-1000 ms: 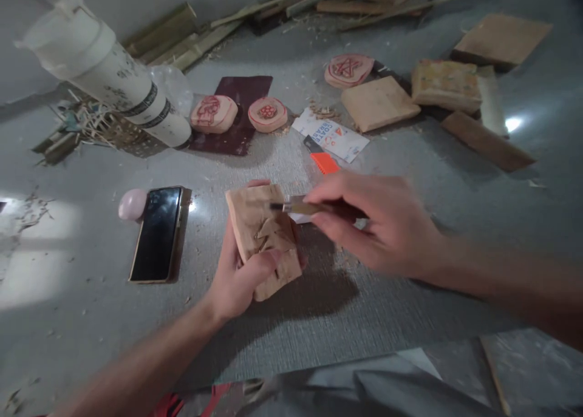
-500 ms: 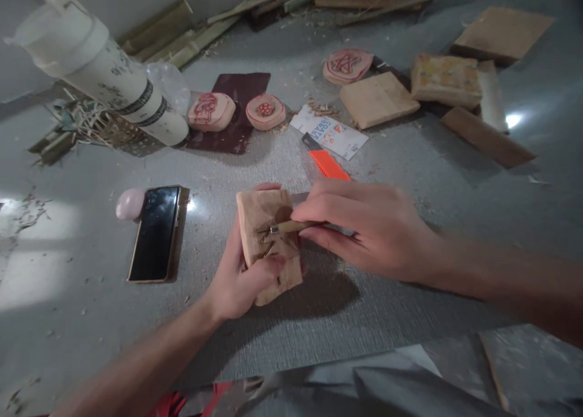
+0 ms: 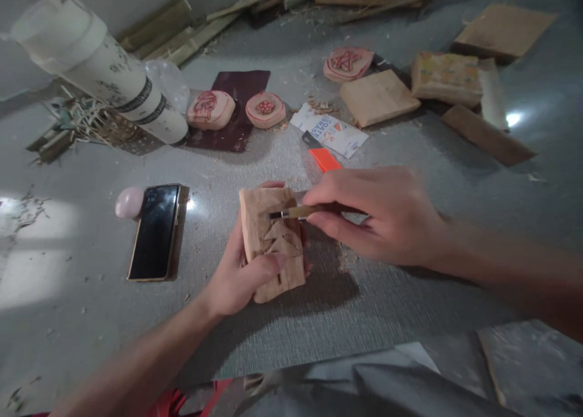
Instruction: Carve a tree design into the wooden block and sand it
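Observation:
A pale wooden block (image 3: 273, 283) with dark carved lines on its face is gripped from the left by my left hand (image 3: 241, 277); the thumb presses on the lower face and the fingers wrap behind. My right hand (image 3: 373, 216) pinches a carving tool (image 3: 298, 212) with a wooden handle and a metal ferrule. The tool's tip lies over the upper part of the block, above the carved zigzag; whether it touches the wood I cannot tell. Just beyond my right hand lies an orange-handled utility knife (image 3: 325, 159), partly covered by it.
Left of the block lie a phone (image 3: 155, 232) and a pinkish rounded object (image 3: 129, 203). Behind stand a white tube (image 3: 113, 77), carved stamps with red designs (image 3: 265, 109), a sandpaper sheet (image 3: 234, 138), a printed card (image 3: 337, 132) and wood blocks (image 3: 380, 98). Bamboo pieces (image 3: 159, 25) line the back.
My right hand has moved the carving tool slightly up and right, from the carved lines to the upper part of the block. My left hand keeps its hold on the block.

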### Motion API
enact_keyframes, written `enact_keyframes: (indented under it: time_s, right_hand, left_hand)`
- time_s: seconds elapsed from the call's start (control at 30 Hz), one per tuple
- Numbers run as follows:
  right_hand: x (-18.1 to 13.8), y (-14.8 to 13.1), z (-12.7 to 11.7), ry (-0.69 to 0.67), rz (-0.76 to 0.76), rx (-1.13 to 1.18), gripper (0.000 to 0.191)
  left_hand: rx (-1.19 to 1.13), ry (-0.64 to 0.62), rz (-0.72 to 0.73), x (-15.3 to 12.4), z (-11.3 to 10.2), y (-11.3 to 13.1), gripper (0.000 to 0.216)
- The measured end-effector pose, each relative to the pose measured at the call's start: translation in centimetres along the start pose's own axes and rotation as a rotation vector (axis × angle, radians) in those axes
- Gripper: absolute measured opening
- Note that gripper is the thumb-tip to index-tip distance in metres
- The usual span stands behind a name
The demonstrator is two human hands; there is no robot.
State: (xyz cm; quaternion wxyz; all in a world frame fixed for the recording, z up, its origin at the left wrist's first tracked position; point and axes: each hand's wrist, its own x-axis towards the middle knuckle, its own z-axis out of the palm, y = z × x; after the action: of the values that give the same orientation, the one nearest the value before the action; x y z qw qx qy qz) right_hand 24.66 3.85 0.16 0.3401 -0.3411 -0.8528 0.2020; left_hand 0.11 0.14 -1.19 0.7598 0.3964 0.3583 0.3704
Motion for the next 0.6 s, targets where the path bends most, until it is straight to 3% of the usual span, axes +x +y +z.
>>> enact_keyframes:
  time_s: [0.1,0.3,0.6]
  right_hand:
    - [0.05,0.12,0.00,-0.031,-0.022,-0.020,0.021]
    - [0.30,0.26,-0.42,0.071,0.070,-0.124,0.016]
    - [0.29,0.23,-0.23,0.042,0.075,-0.057,0.016]
  left_hand:
    - [-0.023,-0.008,-0.008,-0.10,-0.19,-0.07,0.088]
    - [-0.035,0.016,-0.008,-0.21,-0.14,0.12,0.087]
    - [-0.048,0.005,0.013,-0.15,-0.43,0.02,0.083]
